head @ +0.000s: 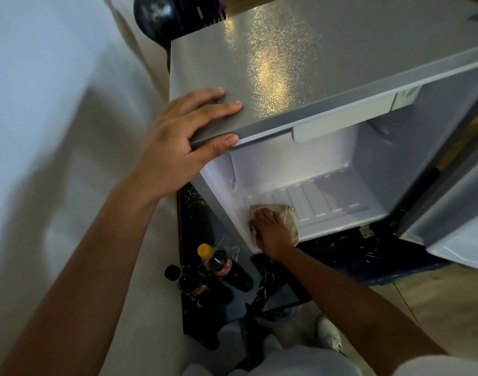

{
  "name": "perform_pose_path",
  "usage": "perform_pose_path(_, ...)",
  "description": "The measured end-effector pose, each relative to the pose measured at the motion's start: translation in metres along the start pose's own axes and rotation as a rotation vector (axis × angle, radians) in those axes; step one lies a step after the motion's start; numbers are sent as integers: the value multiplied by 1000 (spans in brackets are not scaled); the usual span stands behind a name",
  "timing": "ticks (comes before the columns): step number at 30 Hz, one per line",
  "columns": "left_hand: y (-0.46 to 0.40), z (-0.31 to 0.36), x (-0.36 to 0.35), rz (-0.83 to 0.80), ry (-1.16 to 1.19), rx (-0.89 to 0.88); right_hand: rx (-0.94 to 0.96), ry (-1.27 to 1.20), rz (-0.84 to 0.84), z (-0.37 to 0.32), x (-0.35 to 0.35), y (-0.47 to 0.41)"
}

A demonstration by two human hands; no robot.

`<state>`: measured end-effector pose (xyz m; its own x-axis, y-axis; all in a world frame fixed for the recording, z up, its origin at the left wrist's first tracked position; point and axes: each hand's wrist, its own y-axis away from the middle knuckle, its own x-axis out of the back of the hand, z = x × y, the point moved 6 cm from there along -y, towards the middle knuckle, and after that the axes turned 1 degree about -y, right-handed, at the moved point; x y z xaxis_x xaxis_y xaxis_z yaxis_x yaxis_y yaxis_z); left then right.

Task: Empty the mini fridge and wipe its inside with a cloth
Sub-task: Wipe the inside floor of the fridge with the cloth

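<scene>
The grey mini fridge (327, 63) stands open, and its white inside (327, 169) holds nothing but my hand and the cloth. My left hand (178, 137) grips the front left corner of the fridge's top, fingers on top and thumb under the edge. My right hand (273, 229) presses a beige cloth (288, 214) onto the ribbed fridge floor at its front left corner. Two dark soda bottles stand on the ground left of the fridge: one with a yellow cap (221, 263) and one with a black cap (191, 283).
The fridge door (454, 221) hangs open to the right. A dark patterned mat (205, 229) lies under and in front of the fridge. A white wall (56, 131) runs along the left. My knees and a white shoe (328, 332) are at the bottom, on the wood-look floor (435, 294).
</scene>
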<state>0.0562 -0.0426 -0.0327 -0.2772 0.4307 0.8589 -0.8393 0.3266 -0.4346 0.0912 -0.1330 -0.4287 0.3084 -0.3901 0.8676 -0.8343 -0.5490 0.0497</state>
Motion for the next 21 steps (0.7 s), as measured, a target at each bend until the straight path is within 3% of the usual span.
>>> perform_pose_path(5, 2, 0, -1, -5, -10, -4, 59, -5, 89, 14, 3, 30)
perform_pose_path(8, 2, 0, 0, 2, 3, 6, -75, -17, 194, 36, 16, 42)
perform_pose_path(13, 1, -1, 0, -3, 43, 27, -394, 114, 196, 74, 35, 51)
perform_pose_path(18, -1, 1, 0, -3, 31, 20, -352, 178, 144, 76, 44, 49)
perform_pose_path(21, -1, 3, 0, -9, -4, -1, -405, 91, 225, 81, 82, 51)
